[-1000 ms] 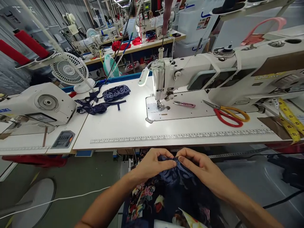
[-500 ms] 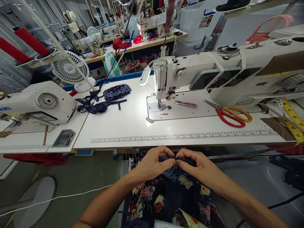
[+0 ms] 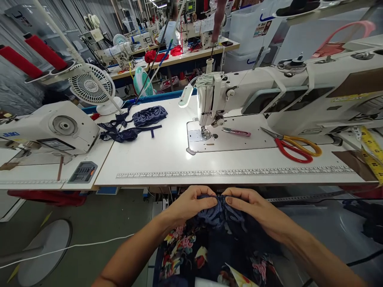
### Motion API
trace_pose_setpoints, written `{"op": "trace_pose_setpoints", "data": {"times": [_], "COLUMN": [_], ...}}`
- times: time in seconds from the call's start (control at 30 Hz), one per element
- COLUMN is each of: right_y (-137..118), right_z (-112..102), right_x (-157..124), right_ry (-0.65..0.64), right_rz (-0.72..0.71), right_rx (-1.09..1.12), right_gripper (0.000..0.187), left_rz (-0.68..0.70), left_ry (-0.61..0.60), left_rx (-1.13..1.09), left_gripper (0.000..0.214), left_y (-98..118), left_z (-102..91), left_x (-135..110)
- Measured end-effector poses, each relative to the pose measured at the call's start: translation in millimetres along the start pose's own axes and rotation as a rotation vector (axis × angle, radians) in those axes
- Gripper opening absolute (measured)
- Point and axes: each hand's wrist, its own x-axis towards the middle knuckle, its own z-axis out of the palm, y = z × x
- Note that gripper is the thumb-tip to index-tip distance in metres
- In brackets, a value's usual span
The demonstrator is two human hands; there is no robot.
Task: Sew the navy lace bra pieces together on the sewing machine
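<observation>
Just below the table's front edge, over my lap, both hands pinch a piece of navy lace fabric (image 3: pixel 220 213). My left hand (image 3: pixel 191 203) grips its upper edge between thumb and fingers. Close beside it, my right hand (image 3: pixel 249 205) pinches the same edge, with a small gap between the fingertips. The lace hangs in folds beneath my fingers, over dark floral clothing (image 3: pixel 191 255). On the table ahead stands a white sewing machine (image 3: pixel 209 99), with pink-handled snips (image 3: pixel 236 132) on its bed and red-and-orange scissors (image 3: pixel 295 147) to the right.
Bundled navy lace pieces (image 3: pixel 149 116) lie at the table's left. A second sewing machine (image 3: pixel 60 127), a white fan (image 3: pixel 92 83) and red thread cones (image 3: pixel 44 52) stand beyond. A printed ruler (image 3: pixel 233 173) runs along the front edge. A yellow tape measure (image 3: pixel 371 151) hangs at right.
My hands have moved slightly apart along the edge of the lace, and more of its pattern shows between and below them. The view has shifted a little.
</observation>
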Motion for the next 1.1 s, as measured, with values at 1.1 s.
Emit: {"op": "trace_pose_setpoints", "data": {"times": [1.1], "right_y": [-70], "right_z": [34], "right_x": [18], "right_ry": [0.547], "right_rz": [-1.188], "right_rx": [-1.156], "right_gripper": [0.023], "left_rz": [0.96], "left_ry": [0.667], "left_rx": [0.619], "left_gripper": [0.013], "left_y": [59], "left_z": [-49.2], "left_x": [-9]}}
